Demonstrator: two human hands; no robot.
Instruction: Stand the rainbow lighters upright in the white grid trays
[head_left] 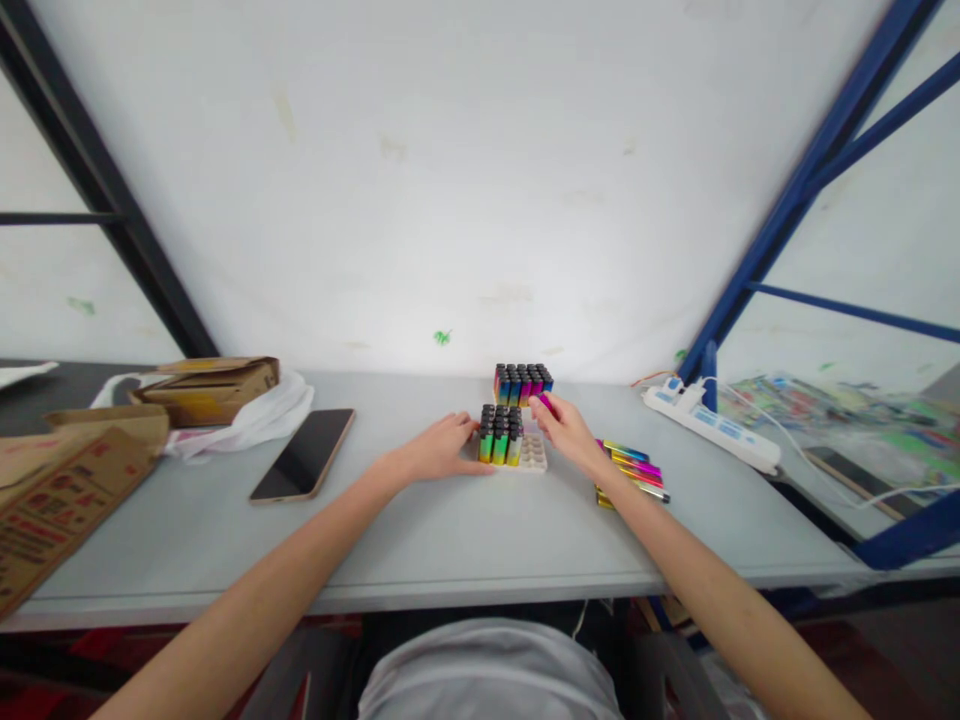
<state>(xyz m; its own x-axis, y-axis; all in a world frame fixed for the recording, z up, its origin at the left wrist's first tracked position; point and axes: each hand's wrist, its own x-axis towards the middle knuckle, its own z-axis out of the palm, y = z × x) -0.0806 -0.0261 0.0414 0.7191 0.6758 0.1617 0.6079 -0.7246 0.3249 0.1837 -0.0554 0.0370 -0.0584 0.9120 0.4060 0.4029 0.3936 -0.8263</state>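
Note:
A pale tray (534, 455) with round holes sits on the desk, its left part filled with upright lighters (499, 440) with black tops and green, yellow and silver bodies. The holes on its right side show bare. My left hand (444, 448) grips the tray's left side, thumb along the front edge and fingers by the lighters. Over the tray's right back corner, my right hand (566, 428) is closed on a magenta lighter (546, 402), mostly covered by the fingers. Behind stands a full block of upright lighters (523, 382). Several loose shiny lighters (634, 470) lie beside my right forearm.
A phone (304, 455) lies at left, near a white plastic bag (259, 415) and open cardboard boxes (82, 480). At right is a white power strip (712, 425) with plugs and cables. A white wall (480, 200) and blue metal frame (795, 190) bound the desk.

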